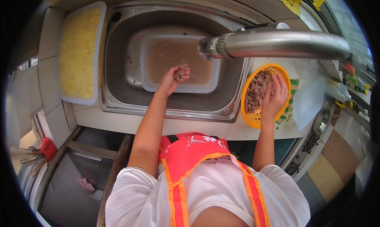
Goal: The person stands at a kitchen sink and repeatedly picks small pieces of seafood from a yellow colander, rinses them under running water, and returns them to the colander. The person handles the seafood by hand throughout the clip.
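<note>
My left hand (171,79) holds a small clump of brownish shredded meat (180,75) in its curled fingers. It is above the near side of a translucent plastic tub (181,88), which stands in the stainless steel sink (118,78) with cloudy brown water in it. To the right of the sink, an orange-yellow plastic colander (254,122) contains a heap of similar meat pieces (258,88). My right hand (274,96) is over the colander's right side, fingers extended and apart near the meat. Its palm side is hidden.
The steel faucet (282,44) reaches over the tub from the right. A white tray of pale yellow food (78,54) is left of the sink. Right of the colander are a green-striped cloth (292,91) and a clear plastic bag (308,100). A gas stove (302,155) stands farther right.
</note>
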{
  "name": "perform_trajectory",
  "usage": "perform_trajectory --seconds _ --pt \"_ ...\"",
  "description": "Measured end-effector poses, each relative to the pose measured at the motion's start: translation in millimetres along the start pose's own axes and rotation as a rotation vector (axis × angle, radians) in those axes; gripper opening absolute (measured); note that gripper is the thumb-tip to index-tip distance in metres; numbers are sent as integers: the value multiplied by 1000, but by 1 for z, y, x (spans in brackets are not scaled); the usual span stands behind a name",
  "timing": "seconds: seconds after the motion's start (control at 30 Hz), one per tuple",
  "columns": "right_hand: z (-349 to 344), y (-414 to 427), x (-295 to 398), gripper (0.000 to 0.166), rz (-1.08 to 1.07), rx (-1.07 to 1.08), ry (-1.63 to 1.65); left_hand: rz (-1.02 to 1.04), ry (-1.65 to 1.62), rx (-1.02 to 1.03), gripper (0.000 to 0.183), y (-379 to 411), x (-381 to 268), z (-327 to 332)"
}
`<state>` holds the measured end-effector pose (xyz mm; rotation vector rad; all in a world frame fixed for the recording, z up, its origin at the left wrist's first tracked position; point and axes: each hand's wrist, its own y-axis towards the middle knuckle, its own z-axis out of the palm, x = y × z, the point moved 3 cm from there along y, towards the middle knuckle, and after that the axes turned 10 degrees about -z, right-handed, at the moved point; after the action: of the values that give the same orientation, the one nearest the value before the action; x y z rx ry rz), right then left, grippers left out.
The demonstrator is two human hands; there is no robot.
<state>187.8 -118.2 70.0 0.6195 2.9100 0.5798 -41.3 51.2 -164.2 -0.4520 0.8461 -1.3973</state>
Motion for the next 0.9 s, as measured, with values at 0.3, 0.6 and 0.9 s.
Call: perform_trajectory --seconds 0.3,0.6,0.9 --pt "107 5 130 28 65 364 860 -198 -22 280 54 -27 2 59" --pt "108 -15 144 16 -103 423 1113 -166 -228 431 64 -44 2 65" --pt "116 -11 127 20 697 601 1770 -22 -54 259 53 -54 -5 73"
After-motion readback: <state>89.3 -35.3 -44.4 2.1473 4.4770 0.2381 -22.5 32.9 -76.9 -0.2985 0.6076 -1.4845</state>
